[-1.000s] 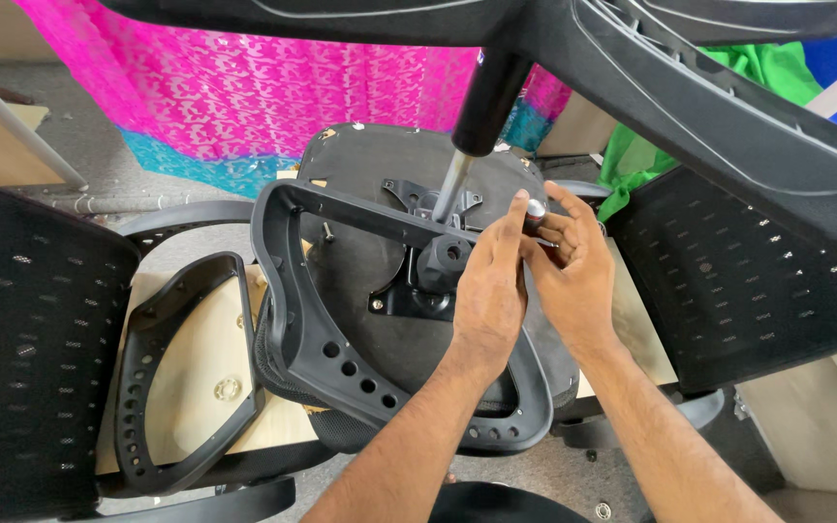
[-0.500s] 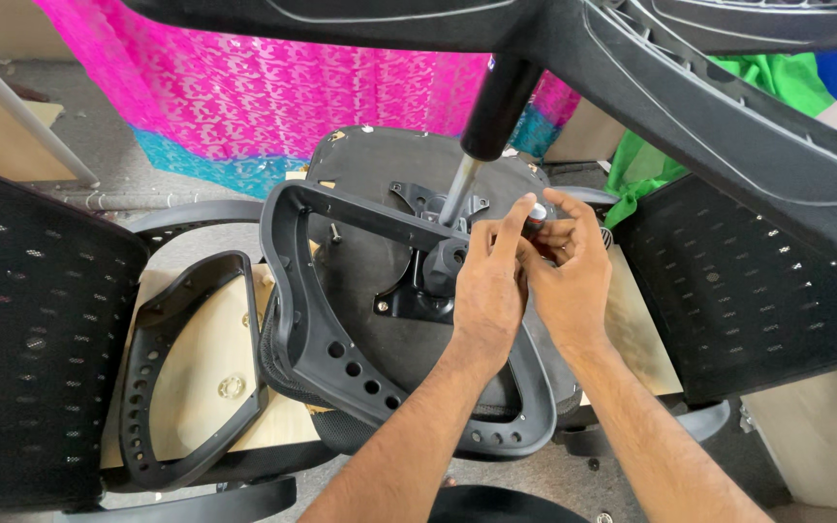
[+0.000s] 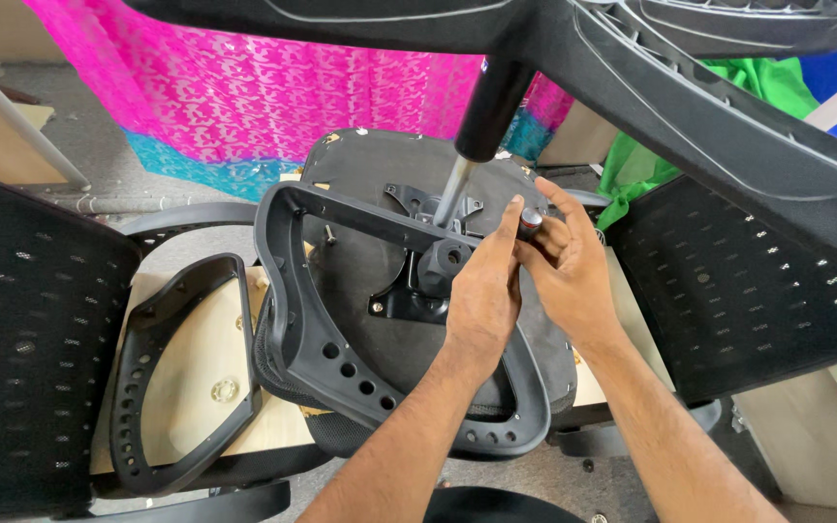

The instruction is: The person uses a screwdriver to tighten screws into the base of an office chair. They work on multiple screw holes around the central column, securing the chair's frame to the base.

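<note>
A small dark knob (image 3: 531,220) sits just right of centre, pinched in the right hand (image 3: 573,276). At nine o'clock, touching it, the left hand (image 3: 481,295) closes around the black armrest frame (image 3: 293,291) over the upturned chair seat (image 3: 370,165).

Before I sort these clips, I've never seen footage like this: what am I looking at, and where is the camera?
The camera sits on a person's head and looks down at their own two bare hands; there is no machine. Below them lies an upturned black office chair seat, its metal mechanism facing up, with a black perforated frame laid over it. The left hand and right hand meet beside the chrome column of the chair base that looms overhead. The fingers pinch a small dark and silver cylindrical part; which hand truly grips it I cannot tell. A second, similar frame rests on a pale board at left, and mesh chair backs stand at either side.
</note>
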